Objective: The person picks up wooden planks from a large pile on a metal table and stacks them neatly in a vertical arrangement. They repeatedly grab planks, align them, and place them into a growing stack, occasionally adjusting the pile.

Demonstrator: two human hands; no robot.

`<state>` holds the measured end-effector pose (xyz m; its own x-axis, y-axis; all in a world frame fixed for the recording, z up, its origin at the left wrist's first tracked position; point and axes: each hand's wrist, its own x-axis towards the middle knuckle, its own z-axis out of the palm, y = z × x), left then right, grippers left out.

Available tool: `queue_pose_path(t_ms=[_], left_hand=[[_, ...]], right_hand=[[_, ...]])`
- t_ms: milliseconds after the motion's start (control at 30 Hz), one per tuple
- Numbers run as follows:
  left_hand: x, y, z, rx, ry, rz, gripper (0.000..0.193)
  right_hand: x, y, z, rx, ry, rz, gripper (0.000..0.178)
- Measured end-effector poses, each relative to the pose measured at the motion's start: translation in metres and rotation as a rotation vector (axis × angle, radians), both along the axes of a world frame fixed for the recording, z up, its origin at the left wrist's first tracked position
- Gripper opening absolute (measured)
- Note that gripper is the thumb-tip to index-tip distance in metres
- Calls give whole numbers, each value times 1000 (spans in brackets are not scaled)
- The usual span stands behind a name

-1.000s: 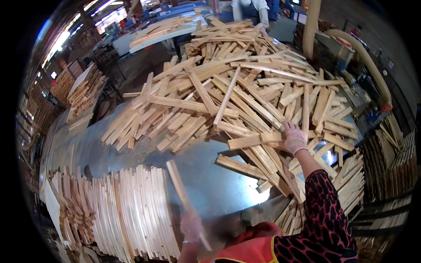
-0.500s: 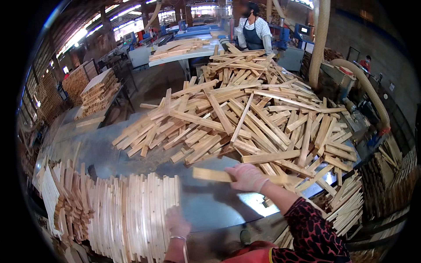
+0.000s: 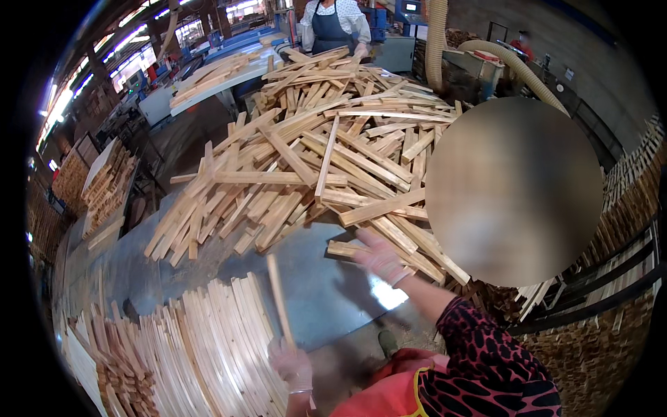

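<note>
My left hand (image 3: 290, 365), gloved, is closed round the near end of a narrow wooden strip (image 3: 279, 299). The strip points away from me, beside the right end of a row of pale wooden strips (image 3: 215, 347) standing packed side by side. Over the near edge of a big loose pile of wooden strips (image 3: 299, 156), my gloved right hand (image 3: 382, 258) has its fingers and thumb about another strip (image 3: 340, 249), whose left end sticks out past the fingers. The hand hides the middle of that strip.
Under the wood lies a grey metal tabletop (image 3: 313, 306). A person in a dark apron (image 3: 333, 28) stands behind the pile. A stack of boards (image 3: 108, 181) is at the left, a ribbed hose (image 3: 436, 48) at the back right. A round blur covers part of the right side.
The view has turned right, so the scene sits further left. My left hand, earlier at the row, now holds a strip. My right hand has gone from one strip held over the table to the pile's edge.
</note>
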<state>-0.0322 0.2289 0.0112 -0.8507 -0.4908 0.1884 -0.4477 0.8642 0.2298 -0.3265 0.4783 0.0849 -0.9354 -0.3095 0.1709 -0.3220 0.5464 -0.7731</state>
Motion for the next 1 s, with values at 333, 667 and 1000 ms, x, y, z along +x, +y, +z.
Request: queue_pose_path(t_ms=[333,667,1000], left_hand=[[-22,-36,-19,-299,-325,134,70],[-67,32,63,96,-128,-26,74],[-48,20,174,-325,-52,-424,51]], right_hand=[[-175,194,-26,246,-250,-875,61],[-128,177,-20,-61,127,-456,64],[43,5,60,669,344,826,42]])
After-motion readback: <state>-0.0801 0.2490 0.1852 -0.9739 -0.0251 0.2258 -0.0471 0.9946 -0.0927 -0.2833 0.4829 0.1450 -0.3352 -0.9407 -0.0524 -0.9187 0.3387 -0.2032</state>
